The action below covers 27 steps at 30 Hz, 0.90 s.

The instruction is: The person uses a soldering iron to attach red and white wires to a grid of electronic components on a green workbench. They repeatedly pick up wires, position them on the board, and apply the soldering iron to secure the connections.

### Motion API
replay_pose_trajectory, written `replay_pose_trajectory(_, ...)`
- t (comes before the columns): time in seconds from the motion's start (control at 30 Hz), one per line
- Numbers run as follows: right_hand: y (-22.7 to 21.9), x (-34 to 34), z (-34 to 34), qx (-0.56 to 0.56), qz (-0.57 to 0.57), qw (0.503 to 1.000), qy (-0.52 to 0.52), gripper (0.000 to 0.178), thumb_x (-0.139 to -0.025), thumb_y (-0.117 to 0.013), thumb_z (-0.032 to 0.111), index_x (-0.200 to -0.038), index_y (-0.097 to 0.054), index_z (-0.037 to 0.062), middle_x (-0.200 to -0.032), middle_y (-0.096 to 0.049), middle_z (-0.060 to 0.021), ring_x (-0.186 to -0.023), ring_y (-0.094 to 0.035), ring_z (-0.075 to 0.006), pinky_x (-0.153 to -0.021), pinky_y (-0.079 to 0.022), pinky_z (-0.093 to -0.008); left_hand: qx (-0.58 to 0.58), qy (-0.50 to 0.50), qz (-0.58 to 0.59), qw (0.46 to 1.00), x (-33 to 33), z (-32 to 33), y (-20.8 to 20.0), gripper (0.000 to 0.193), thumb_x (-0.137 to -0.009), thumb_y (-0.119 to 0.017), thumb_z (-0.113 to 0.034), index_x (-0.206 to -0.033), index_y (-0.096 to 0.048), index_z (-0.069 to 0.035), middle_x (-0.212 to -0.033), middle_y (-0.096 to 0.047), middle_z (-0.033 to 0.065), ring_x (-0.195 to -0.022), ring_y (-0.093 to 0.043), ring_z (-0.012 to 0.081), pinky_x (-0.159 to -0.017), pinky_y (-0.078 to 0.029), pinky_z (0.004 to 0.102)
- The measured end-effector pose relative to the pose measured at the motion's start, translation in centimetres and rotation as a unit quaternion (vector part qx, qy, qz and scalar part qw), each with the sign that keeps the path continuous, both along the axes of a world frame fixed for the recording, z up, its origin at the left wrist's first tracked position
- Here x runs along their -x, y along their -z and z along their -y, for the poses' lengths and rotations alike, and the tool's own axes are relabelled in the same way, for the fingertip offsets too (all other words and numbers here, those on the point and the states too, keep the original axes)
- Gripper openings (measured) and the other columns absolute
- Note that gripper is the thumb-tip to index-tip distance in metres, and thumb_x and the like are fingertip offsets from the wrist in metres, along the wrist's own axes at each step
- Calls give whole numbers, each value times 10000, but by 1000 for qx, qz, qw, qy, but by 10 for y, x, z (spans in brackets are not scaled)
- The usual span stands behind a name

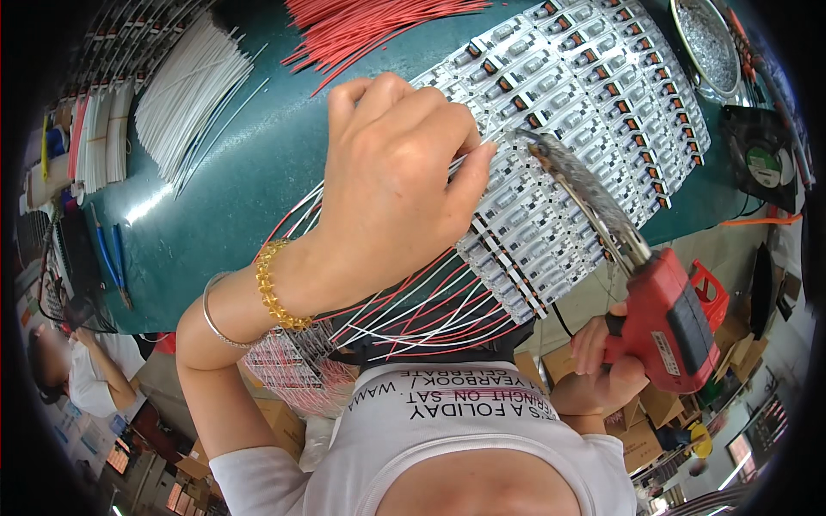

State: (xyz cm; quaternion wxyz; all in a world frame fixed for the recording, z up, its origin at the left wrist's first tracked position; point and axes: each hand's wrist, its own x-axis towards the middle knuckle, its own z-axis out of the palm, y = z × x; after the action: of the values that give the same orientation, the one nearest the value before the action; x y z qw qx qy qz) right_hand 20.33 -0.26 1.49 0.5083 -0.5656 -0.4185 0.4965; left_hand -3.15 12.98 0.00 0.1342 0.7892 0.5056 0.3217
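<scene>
My left hand [404,159], with a yellow beaded bracelet and a bangle at the wrist, is closed in a pinch over a panel of small circuit boards [551,228]. A thin wire, mostly hidden by the fingers, is between thumb and forefinger. In my right hand [607,357] is a red-and-black soldering gun [671,318]. Its long, darkened tip reaches up and left to the panel, just right of my left fingertips. Red and white wires [422,301] trail from the panel's near left edge, below my left wrist.
Red wires [361,30] and white wires [194,99] lie in piles on the green table [232,206]. Blue-handled pliers [112,258] lie at left. A metal bowl [707,43] and a black fan [761,163] stand at right. Another person [103,370] sits at far left.
</scene>
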Motion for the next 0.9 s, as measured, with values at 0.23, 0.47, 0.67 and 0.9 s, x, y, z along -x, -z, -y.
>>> replay_pose_trajectory(0.23,-1,1,-2,7,-13,1000,2,856,-852,-600,600,-1259,-393,-124,-469,-446,13,-377,-424,-91,-417,-384,-227,5,1,1,1000,-1,0,4,145,-726,-726,-114,-664,-599,-81,-672,-547,35,-737,-497,236,-770,-338,392)
replay_pose_trajectory(0.47,0,4,-1,-1,-48,999,22,862,-861,-565,622,-1263,-388,-119,-469,-436,19,-370,-423,-97,-410,-381,-231,-4,6,-12,1000,-1,0,-2,132,-739,-740,-67,-676,-624,-73,-653,-584,12,-694,-513,202,-741,-366,346)
replay_pose_trajectory(0.67,4,-15,4,-40,-109,993,-14,858,-848,-571,631,-1268,-376,-91,-488,-453,18,-368,-431,-107,-407,-387,-242,-60,7,-4,998,14,1,-20,53,-744,-751,-53,-776,-710,-61,-701,-678,28,-725,-572,168,-894,-408,338)
replay_pose_trajectory(0.9,6,-28,17,-9,-102,994,-31,956,-784,-555,725,-1288,-388,-69,-481,-456,16,-397,-438,-119,-457,-397,-256,82,-6,21,996,-4,11,-20,68,-748,-757,-78,-741,-692,-62,-652,-629,4,-661,-529,156,-800,-379,327)
